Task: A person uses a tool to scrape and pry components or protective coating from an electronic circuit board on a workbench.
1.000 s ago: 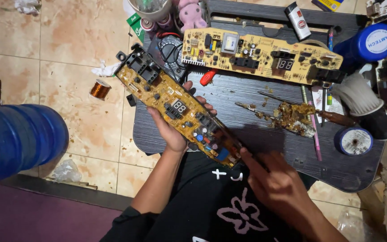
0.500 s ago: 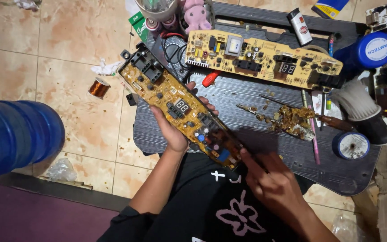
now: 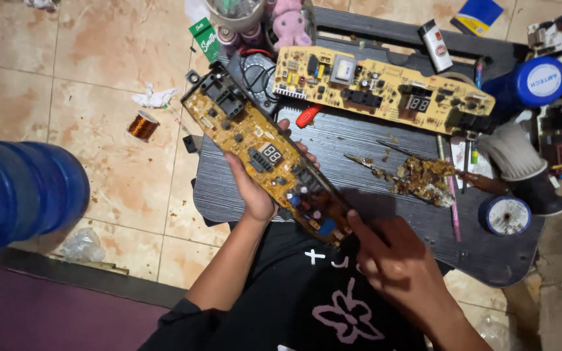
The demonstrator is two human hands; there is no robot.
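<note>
Here, circuit board (image 3: 265,153) across left hand (image 3: 252,192) fingers, right hand (image 3: 395,260) fingertip at its lower end.

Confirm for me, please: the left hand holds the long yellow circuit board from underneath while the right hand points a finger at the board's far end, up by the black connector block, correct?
Not quite. In the head view the left hand does hold the long yellow circuit board from underneath, but the right hand points its finger at the board's near end, by the blue component, not at the far end.

Lying across the left hand (image 3: 255,188): circuit board (image 3: 268,156), over the table's (image 3: 372,143) left edge. Sitting behind it: second board (image 3: 378,88). Resting at its near end: right hand (image 3: 395,260).
</note>
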